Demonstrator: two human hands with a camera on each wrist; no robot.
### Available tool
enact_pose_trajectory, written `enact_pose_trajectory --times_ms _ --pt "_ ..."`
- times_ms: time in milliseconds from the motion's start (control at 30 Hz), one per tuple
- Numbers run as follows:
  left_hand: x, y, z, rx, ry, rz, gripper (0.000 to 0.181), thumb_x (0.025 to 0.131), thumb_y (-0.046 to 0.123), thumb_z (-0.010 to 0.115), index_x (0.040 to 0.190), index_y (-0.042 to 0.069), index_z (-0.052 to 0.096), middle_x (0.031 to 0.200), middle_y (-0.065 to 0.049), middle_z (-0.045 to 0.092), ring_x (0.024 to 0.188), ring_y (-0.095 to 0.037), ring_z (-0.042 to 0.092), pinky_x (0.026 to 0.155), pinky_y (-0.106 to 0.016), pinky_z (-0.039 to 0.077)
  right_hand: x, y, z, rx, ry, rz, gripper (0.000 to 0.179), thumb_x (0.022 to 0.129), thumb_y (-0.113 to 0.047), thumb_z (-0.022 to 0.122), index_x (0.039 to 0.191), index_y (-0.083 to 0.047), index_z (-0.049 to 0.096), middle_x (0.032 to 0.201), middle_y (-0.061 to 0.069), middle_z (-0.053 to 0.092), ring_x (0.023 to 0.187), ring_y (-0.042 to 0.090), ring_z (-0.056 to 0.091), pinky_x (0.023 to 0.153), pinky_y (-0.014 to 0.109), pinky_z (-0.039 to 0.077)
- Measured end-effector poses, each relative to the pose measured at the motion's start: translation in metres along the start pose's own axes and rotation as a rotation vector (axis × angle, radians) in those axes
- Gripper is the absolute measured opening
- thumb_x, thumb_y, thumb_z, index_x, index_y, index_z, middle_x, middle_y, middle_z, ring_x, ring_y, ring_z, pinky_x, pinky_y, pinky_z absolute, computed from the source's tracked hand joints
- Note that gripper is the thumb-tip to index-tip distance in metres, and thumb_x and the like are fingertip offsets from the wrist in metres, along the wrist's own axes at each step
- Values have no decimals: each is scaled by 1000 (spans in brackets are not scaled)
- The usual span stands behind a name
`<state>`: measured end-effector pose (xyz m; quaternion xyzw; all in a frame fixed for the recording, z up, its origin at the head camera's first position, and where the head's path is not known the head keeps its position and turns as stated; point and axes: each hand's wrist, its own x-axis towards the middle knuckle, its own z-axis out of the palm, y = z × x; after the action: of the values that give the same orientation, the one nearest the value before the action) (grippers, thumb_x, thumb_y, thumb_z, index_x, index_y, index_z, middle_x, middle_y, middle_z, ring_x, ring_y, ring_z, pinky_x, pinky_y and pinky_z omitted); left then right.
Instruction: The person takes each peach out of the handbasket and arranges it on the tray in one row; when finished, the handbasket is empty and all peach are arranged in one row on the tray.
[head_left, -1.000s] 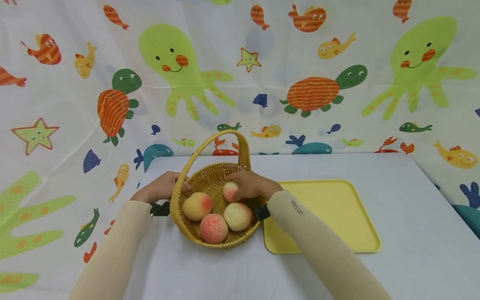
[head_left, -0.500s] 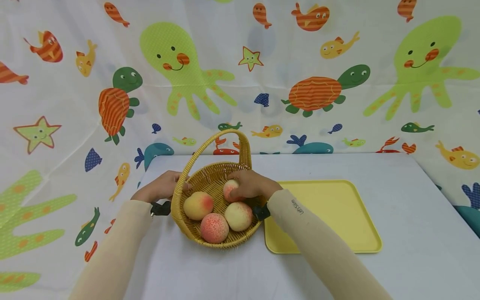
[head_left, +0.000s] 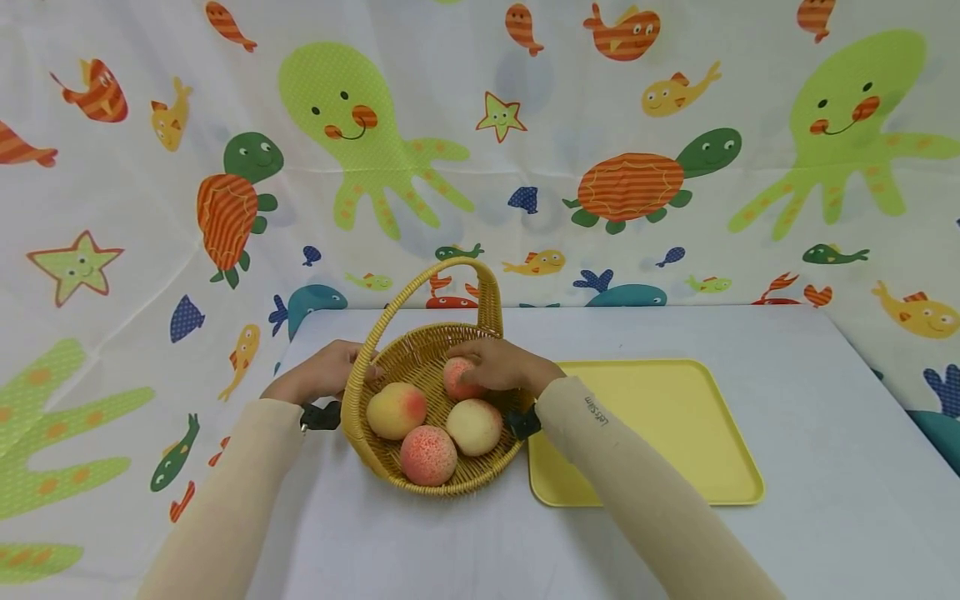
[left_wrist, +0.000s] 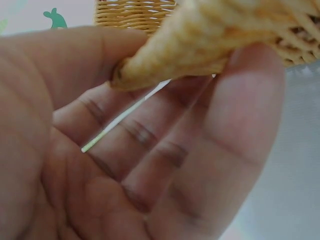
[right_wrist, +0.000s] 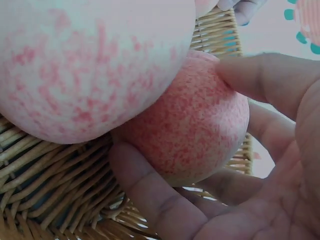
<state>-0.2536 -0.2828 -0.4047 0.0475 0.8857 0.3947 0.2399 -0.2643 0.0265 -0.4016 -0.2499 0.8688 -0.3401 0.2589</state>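
A woven wicker basket [head_left: 416,350] with a tall arched handle stands on the table and holds several peaches. At its left side my left hand [head_left: 330,371] grips the rim; in the left wrist view thumb and fingers pinch the wicker edge [left_wrist: 170,55]. My right hand [head_left: 502,367] reaches inside, its fingers around a small pink-speckled peach [right_wrist: 200,125] at the back right. Nearer the front lie a pale peach [head_left: 474,427], a red-speckled peach [head_left: 428,456] and a yellow peach [head_left: 395,411] with a red blush. The pale one looms large in the right wrist view.
To the right of the basket lies a flat yellow tray [head_left: 660,433], partly covered by the right sleeve [head_left: 607,450]. A white cloth with sea animals [head_left: 525,125] hangs behind the white table [head_left: 795,400].
The peach in my right hand has turned, showing a redder side, and shifted slightly left. The pale peach beside it has moved a little. My left hand stays at the rim.
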Motion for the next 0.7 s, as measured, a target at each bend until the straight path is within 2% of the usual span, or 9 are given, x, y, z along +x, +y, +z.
enact_pose_trajectory --times_ms 233,500,700 --pt "-1 -1 -1 -1 3 -10 30 102 20 65 122 -2 67 106 -15 71 83 -20 69 74 -37 62 3 -1 2 -20 -9 22 70 91 -19 78 156 -16 50 155 9 53 141 27 49 117 50 38" --pt "-2 0 -1 -1 8 -12 30 102 21 66 121 -2 68 107 -15 71 85 -20 68 73 -37 61 6 -1 5 -51 11 41 70 89 -21 79 154 -15 51 145 10 61 124 23 60 106 43 49" --pt "-3 0 0 2 3 1 30 102 22 66 121 -2 68 106 -14 71 84 -20 67 73 -37 61 5 -2 7 -69 26 47 71 89 -21 80 153 -14 51 145 10 60 119 22 61 100 39 52"
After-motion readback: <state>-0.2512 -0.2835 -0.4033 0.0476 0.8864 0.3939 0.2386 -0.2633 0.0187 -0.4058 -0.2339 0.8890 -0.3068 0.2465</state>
